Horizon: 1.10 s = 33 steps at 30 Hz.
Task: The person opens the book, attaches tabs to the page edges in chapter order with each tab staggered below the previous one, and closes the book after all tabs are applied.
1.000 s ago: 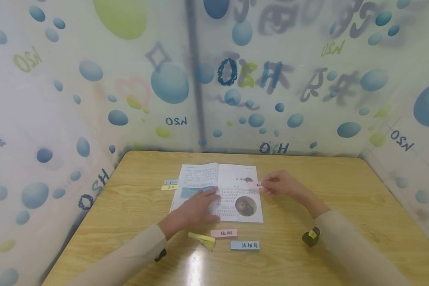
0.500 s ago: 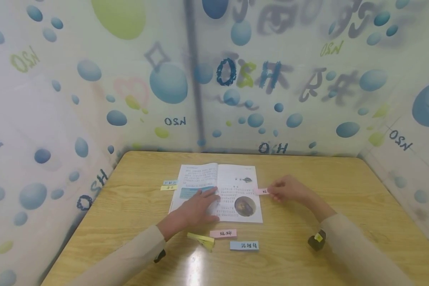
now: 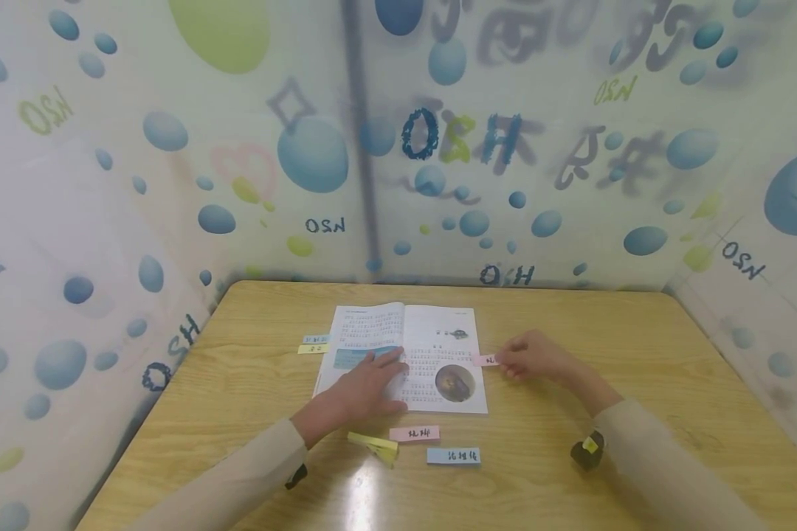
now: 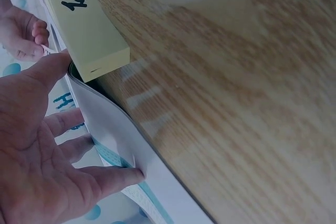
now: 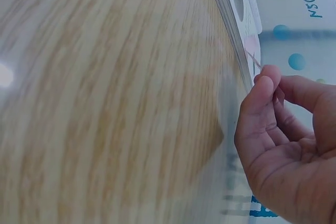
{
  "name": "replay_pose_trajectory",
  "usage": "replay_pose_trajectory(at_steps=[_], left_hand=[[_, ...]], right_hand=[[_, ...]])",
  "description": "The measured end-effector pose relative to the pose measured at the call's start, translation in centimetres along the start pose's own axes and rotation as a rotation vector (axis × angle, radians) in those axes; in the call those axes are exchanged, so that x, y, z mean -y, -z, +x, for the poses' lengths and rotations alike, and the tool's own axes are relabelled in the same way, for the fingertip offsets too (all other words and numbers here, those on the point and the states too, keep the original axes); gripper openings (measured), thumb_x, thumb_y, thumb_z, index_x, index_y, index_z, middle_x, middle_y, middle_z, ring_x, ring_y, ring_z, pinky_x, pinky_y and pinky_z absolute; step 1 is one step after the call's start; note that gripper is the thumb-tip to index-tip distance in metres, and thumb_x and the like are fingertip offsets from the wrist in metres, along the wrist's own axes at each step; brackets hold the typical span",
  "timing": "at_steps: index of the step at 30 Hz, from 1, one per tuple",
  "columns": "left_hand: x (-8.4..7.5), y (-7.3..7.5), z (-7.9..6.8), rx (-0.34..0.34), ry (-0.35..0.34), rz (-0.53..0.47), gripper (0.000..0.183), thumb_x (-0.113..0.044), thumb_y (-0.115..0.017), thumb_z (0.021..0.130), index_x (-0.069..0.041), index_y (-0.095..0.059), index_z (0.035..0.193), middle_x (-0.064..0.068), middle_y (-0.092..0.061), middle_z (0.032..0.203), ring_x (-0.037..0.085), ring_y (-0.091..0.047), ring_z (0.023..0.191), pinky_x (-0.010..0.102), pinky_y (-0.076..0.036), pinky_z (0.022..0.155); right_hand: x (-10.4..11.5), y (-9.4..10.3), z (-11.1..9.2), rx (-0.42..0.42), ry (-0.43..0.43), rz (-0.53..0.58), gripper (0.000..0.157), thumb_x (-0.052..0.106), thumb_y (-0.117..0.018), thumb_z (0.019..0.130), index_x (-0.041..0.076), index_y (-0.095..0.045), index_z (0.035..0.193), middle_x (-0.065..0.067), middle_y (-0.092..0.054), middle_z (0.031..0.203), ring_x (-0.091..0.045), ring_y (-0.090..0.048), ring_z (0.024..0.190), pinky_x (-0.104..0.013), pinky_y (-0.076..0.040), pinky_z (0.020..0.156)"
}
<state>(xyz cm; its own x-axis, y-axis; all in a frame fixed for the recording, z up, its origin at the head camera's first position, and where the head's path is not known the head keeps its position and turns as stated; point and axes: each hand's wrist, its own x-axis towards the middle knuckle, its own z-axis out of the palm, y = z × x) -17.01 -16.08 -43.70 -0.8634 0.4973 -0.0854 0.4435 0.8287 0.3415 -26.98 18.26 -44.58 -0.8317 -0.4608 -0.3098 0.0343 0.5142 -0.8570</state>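
Note:
An open book (image 3: 432,324) lies on the wooden table, printed text and a round picture on its right page. My left hand (image 3: 365,387) rests with spread fingers across the lower middle of the book; the left wrist view shows the straight fingers (image 4: 113,179) on the page. At the book's right edge my right hand (image 3: 531,356) pinches the outer end of a pink sticky note (image 3: 485,361), whose inner end overlaps the page margin. In the right wrist view, thumb and index fingertip meet on the thin note (image 5: 253,59).
Blue (image 3: 316,339) and yellow (image 3: 314,349) sticky tabs jut from the book's left edge. In front of the book lie a pink note pad (image 3: 415,434), a blue note pad (image 3: 453,456) and yellow note strips (image 3: 375,445). A patterned curtain (image 3: 505,221) stands behind the table (image 3: 252,457).
My right hand has moved slightly right and down along the book's right edge with the pink note. My left hand has stayed on the book.

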Motion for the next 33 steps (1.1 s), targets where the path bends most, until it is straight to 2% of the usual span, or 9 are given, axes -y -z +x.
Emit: replay_pose_trajectory(at_steps=[14, 23, 30, 33], left_hand=[[-0.1, 0.2, -0.1, 0.013, 0.006, -0.001, 0.062, -0.036, -0.073, 0.095, -0.006, -0.052, 0.145, 0.016, -0.032, 0.161, 0.031, -0.027, 0.148, 0.052, -0.017, 0.119], [-0.1, 0.4, 0.2, 0.026, 0.007, -0.005, 0.062, -0.036, -0.073, 0.095, -0.007, -0.052, 0.145, 0.016, -0.031, 0.161, 0.031, -0.026, 0.149, 0.052, -0.017, 0.119], [-0.7, 0.3, 1.0, 0.014, 0.025, 0.016, 0.059, -0.033, -0.074, 0.094, -0.004, -0.055, 0.141, 0.017, -0.041, 0.156, 0.031, -0.030, 0.147, 0.057, -0.018, 0.118], [-1.4, 0.2, 1.7, 0.002, 0.047, 0.068, 0.056, -0.036, -0.072, 0.095, -0.004, -0.057, 0.138, 0.017, -0.047, 0.151, 0.031, -0.034, 0.145, 0.059, -0.017, 0.117]], right_hand=[[0.1, -0.1, 0.4, 0.017, 0.004, 0.033, 0.018, 0.009, -0.063, 0.101, -0.006, -0.071, 0.102, -0.011, -0.068, 0.083, -0.018, -0.064, 0.074, -0.029, -0.057, 0.067], [0.0, 0.0, 0.1, 0.007, -0.057, 0.026, 0.018, 0.012, -0.066, 0.100, -0.004, -0.072, 0.105, -0.012, -0.069, 0.086, -0.020, -0.066, 0.076, -0.031, -0.058, 0.070], [0.0, -0.2, -0.3, 0.008, -0.055, 0.054, 0.018, 0.010, -0.065, 0.099, -0.006, -0.071, 0.105, -0.013, -0.069, 0.086, -0.020, -0.066, 0.074, -0.030, -0.058, 0.068], [0.1, -0.4, -0.4, 0.004, -0.056, 0.051, 0.018, 0.010, -0.065, 0.099, -0.006, -0.071, 0.105, -0.013, -0.068, 0.085, -0.020, -0.066, 0.074, -0.031, -0.058, 0.068]])
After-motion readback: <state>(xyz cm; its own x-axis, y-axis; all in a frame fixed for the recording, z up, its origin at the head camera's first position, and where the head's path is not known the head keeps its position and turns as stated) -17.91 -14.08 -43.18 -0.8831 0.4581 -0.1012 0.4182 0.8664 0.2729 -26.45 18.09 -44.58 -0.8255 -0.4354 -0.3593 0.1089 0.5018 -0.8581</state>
